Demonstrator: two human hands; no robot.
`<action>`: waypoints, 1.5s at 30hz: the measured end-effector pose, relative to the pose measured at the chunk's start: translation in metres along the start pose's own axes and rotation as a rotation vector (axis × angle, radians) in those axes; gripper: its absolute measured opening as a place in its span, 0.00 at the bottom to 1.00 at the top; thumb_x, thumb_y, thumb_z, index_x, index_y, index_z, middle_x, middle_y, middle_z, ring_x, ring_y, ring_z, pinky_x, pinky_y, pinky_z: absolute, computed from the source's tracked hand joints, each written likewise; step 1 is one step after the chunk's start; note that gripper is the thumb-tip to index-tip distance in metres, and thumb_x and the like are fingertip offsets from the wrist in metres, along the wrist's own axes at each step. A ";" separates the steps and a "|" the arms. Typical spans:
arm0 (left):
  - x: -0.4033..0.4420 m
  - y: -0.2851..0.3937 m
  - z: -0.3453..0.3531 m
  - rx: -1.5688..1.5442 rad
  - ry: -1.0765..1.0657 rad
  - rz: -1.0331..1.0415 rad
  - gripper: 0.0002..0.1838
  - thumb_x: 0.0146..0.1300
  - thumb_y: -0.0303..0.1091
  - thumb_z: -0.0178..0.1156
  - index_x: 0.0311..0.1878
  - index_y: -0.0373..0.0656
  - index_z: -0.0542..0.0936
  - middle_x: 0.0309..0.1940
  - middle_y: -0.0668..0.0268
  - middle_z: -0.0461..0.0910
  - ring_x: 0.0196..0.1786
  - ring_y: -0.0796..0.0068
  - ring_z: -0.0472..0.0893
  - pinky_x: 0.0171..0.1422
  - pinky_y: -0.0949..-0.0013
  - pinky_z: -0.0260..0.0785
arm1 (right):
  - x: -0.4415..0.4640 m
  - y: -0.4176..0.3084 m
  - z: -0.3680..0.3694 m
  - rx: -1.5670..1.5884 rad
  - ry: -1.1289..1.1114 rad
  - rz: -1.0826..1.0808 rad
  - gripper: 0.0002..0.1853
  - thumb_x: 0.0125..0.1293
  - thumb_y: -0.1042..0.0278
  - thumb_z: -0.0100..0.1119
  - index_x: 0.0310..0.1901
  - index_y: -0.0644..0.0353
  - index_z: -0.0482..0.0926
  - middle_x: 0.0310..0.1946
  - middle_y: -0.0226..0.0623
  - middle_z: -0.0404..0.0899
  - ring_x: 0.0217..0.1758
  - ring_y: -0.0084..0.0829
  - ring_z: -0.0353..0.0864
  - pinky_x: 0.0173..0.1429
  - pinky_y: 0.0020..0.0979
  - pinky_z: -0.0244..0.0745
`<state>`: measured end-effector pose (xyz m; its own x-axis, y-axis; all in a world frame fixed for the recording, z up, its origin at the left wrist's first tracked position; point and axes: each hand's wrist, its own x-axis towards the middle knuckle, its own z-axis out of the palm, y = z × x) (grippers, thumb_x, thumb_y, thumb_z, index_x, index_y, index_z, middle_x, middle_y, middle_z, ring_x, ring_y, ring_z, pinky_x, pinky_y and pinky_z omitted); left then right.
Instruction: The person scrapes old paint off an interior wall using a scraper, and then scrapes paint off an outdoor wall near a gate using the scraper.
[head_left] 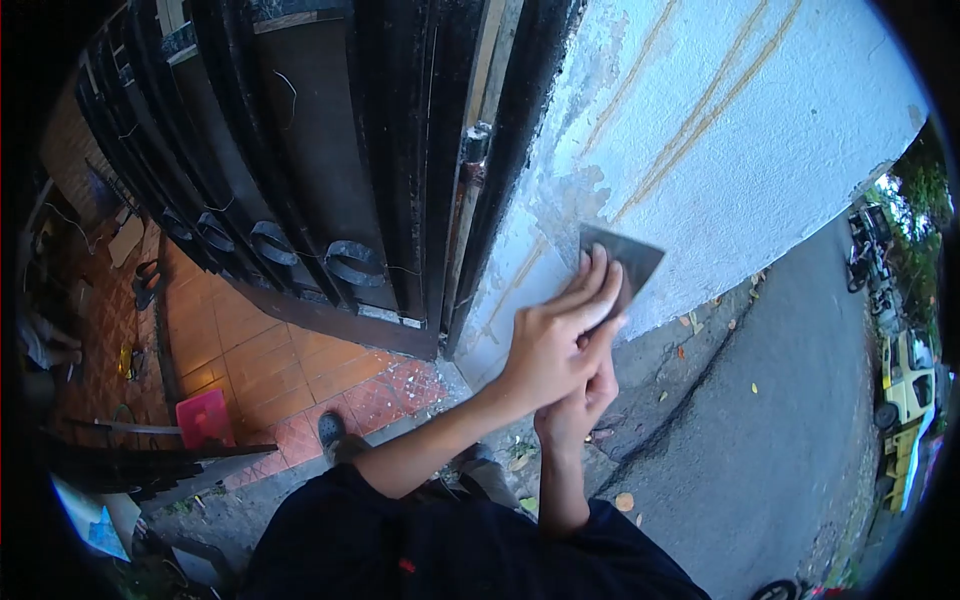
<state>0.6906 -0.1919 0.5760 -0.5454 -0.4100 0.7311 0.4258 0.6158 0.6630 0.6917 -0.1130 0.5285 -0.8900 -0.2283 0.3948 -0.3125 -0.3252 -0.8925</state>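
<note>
Left hand (548, 345) and right hand (572, 415) clamped together on the scraper (640, 262), I'd press evenly along the wall (740, 170).

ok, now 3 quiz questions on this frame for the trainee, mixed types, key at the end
1. True or false: the person's left hand is well clear of the flat metal blade.
2. Multiple choice: the long streaks on the white wall are
A) green
B) yellow-brown
C) bright red
3. Fill in: the plastic item beside the floor tiles is ____ in colour.

Key: 1 false; 2 B; 3 pink.
</note>
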 end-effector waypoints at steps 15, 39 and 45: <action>-0.009 0.022 0.016 -0.088 -0.035 -0.003 0.24 0.53 0.25 0.62 0.55 0.34 0.74 0.56 0.44 0.69 0.61 0.53 0.67 0.56 0.66 0.70 | -0.002 -0.025 -0.016 -0.125 0.081 -0.002 0.13 0.68 0.70 0.45 0.47 0.72 0.71 0.36 0.31 0.75 0.36 0.17 0.72 0.40 0.19 0.67; 0.018 0.025 0.000 -0.082 0.003 -0.031 0.24 0.53 0.28 0.63 0.55 0.35 0.74 0.56 0.46 0.69 0.60 0.56 0.68 0.56 0.67 0.70 | 0.010 -0.041 0.003 0.046 0.004 0.051 0.17 0.69 0.71 0.45 0.56 0.70 0.67 0.32 0.30 0.74 0.25 0.12 0.67 0.25 0.15 0.60; 0.038 0.023 -0.005 -0.156 0.033 -0.103 0.23 0.54 0.30 0.62 0.55 0.35 0.74 0.55 0.43 0.68 0.59 0.58 0.68 0.57 0.68 0.68 | 0.021 -0.044 0.008 0.115 0.037 0.139 0.16 0.70 0.70 0.45 0.56 0.67 0.68 0.22 0.26 0.71 0.13 0.09 0.62 0.14 0.15 0.53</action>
<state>0.6837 -0.1966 0.6198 -0.5689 -0.4894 0.6610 0.4766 0.4588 0.7499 0.6896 -0.1113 0.5775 -0.9343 -0.2445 0.2594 -0.1480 -0.3960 -0.9062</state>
